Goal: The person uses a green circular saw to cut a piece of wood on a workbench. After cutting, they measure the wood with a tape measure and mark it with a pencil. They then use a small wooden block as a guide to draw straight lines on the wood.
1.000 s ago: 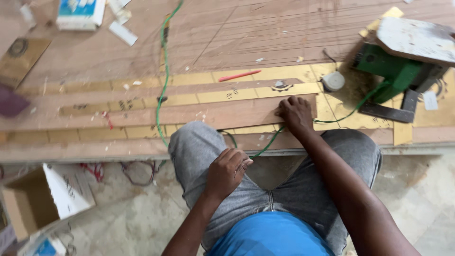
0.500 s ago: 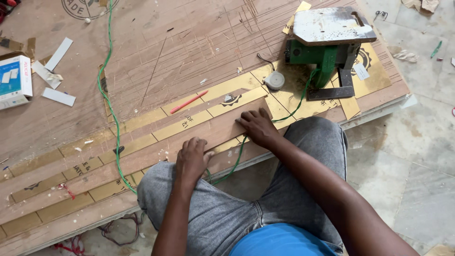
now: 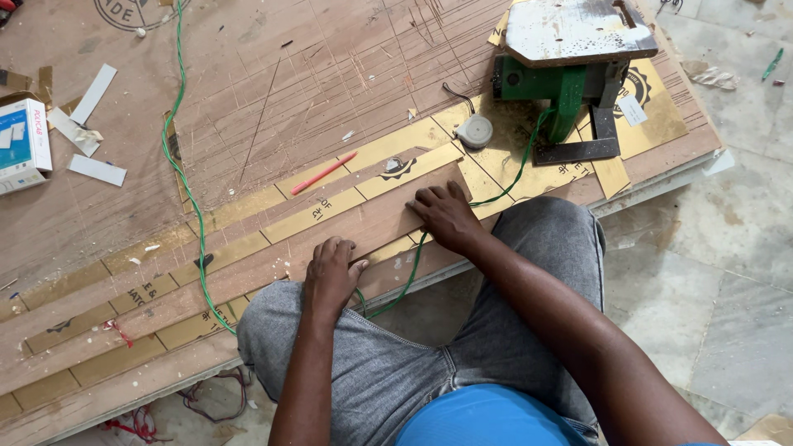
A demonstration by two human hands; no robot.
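At the board's near edge the left hand (image 3: 332,277) now rests curled on the long brown strip (image 3: 248,268), up from the lap, beside the right hand (image 3: 446,216) pressing flat, fingers together, the green saw (image 3: 570,78) at the far corner.

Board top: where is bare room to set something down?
Bare scratched board between the green cable and the green saw. Crowded: paper scraps far left, gold strips under left hand and right hand.

A small white-and-blue carton (image 3: 22,144) lies on the board's far left edge, among white paper strips (image 3: 97,170).
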